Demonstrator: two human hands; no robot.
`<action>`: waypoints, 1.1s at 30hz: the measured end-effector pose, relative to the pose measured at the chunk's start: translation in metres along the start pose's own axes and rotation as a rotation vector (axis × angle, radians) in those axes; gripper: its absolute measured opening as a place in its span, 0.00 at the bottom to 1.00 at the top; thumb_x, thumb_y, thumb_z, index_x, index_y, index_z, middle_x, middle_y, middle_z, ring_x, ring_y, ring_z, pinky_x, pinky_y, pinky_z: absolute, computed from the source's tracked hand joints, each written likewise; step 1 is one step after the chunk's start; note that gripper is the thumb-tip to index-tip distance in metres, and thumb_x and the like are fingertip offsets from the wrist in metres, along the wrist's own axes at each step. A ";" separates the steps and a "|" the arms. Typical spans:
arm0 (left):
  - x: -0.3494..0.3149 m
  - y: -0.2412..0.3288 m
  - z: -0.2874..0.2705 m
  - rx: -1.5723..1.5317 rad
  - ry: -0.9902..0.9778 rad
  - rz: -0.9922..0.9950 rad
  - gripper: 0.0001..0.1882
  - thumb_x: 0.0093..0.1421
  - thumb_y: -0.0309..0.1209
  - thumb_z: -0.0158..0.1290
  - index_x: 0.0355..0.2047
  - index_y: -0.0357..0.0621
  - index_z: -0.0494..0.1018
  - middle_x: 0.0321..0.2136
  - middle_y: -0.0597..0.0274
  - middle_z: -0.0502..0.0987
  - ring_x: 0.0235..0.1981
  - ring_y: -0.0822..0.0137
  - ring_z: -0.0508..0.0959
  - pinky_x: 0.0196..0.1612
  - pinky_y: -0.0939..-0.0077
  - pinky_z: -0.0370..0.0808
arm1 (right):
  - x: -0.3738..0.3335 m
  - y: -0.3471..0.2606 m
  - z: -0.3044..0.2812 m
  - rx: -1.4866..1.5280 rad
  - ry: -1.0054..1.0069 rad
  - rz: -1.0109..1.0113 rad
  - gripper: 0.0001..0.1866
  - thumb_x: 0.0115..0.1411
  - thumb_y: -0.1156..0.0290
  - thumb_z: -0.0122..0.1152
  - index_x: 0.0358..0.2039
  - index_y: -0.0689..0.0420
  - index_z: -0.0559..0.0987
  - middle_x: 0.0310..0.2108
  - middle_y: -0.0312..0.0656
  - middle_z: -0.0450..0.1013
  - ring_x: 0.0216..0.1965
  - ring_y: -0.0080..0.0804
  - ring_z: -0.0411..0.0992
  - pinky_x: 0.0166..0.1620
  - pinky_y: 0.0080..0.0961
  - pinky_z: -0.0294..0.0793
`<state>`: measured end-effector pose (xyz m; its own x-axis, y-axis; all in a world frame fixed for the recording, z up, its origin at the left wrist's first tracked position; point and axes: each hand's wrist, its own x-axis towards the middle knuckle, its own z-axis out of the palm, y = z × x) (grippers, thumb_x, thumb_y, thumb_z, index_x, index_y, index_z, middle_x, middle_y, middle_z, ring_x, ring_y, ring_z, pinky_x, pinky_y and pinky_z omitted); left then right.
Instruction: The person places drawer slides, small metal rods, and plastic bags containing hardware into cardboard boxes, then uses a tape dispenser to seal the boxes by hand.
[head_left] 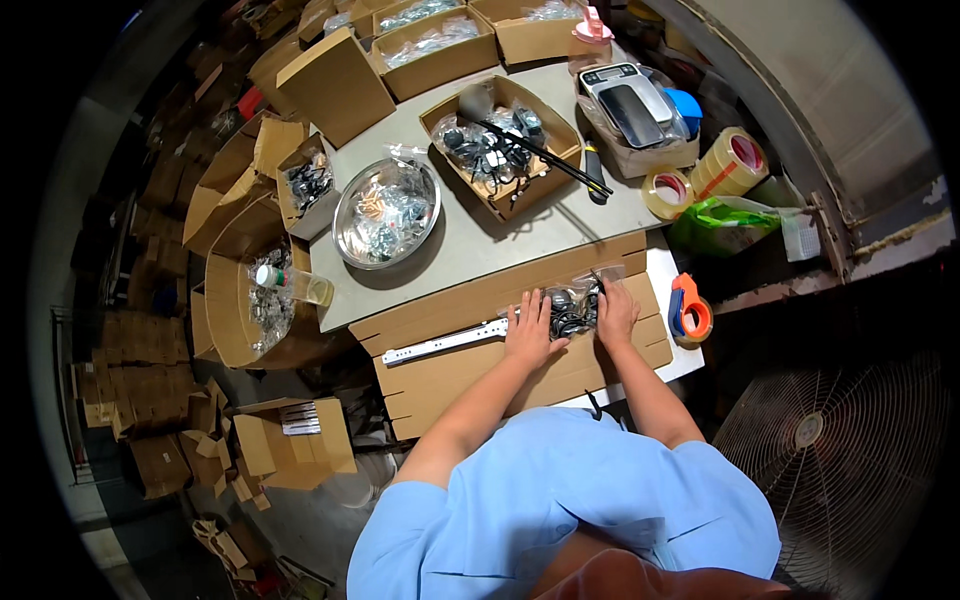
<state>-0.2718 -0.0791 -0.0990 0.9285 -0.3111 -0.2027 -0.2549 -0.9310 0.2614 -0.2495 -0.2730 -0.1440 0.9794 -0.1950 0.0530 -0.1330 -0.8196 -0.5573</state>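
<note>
A flattened cardboard sheet lies in front of me at the table's near edge. On it is a clear plastic bag with coiled black cables. To its left stretches a long white perforated bar, its right end running up to my left hand. My left hand lies open at the bag's left side, fingers stretched out and pointing away from me. My right hand rests at the bag's right side, fingers extended along its edge. The undersides of both hands are hidden.
Beyond the sheet stand a metal bowl of small bagged parts and an open carton with cables. A scale, tape rolls and an orange tape dispenser are at right. A large fan stands lower right; cartons crowd the left.
</note>
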 end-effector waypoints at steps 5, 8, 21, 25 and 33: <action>0.004 -0.002 0.004 -0.013 -0.021 -0.096 0.52 0.48 0.60 0.54 0.65 0.43 0.47 0.67 0.54 0.42 0.68 0.57 0.41 0.65 0.49 0.41 | 0.026 -0.016 -0.016 -0.061 0.016 0.008 0.10 0.55 0.61 0.58 0.34 0.51 0.80 0.38 0.41 0.72 0.41 0.41 0.68 0.43 0.43 0.64; -0.007 -0.014 0.015 -0.074 0.125 -0.067 0.51 0.48 0.59 0.55 0.64 0.44 0.48 0.66 0.54 0.43 0.67 0.55 0.42 0.64 0.45 0.41 | 0.021 -0.010 -0.014 -0.142 0.062 -0.046 0.11 0.54 0.61 0.59 0.33 0.53 0.80 0.35 0.42 0.71 0.41 0.44 0.68 0.43 0.42 0.65; -0.160 -0.251 0.032 -0.901 0.748 -0.784 0.30 0.55 0.33 0.56 0.57 0.39 0.60 0.53 0.46 0.63 0.54 0.52 0.65 0.53 0.62 0.65 | -0.023 -0.099 -0.009 0.182 -0.063 -0.474 0.14 0.52 0.71 0.59 0.39 0.61 0.73 0.38 0.51 0.67 0.43 0.51 0.65 0.48 0.40 0.63; -0.139 -0.246 0.050 -1.050 0.687 -0.944 0.22 0.56 0.31 0.55 0.50 0.36 0.66 0.48 0.46 0.67 0.46 0.53 0.71 0.45 0.69 0.72 | -0.026 -0.163 0.023 0.194 -0.156 -0.545 0.14 0.52 0.71 0.59 0.39 0.62 0.73 0.37 0.52 0.67 0.40 0.50 0.66 0.46 0.39 0.66; -0.129 -0.231 0.046 -0.824 0.746 -0.869 0.25 0.54 0.32 0.56 0.50 0.34 0.64 0.47 0.43 0.67 0.50 0.46 0.67 0.54 0.59 0.63 | 0.059 -0.298 0.100 0.432 -0.152 -0.380 0.17 0.54 0.63 0.60 0.41 0.61 0.73 0.37 0.49 0.72 0.38 0.40 0.71 0.44 0.33 0.69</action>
<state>-0.3452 0.1676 -0.1771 0.6944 0.7111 -0.1101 0.4527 -0.3128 0.8350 -0.1367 0.0131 -0.0575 0.9612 0.1748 0.2132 0.2739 -0.5175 -0.8107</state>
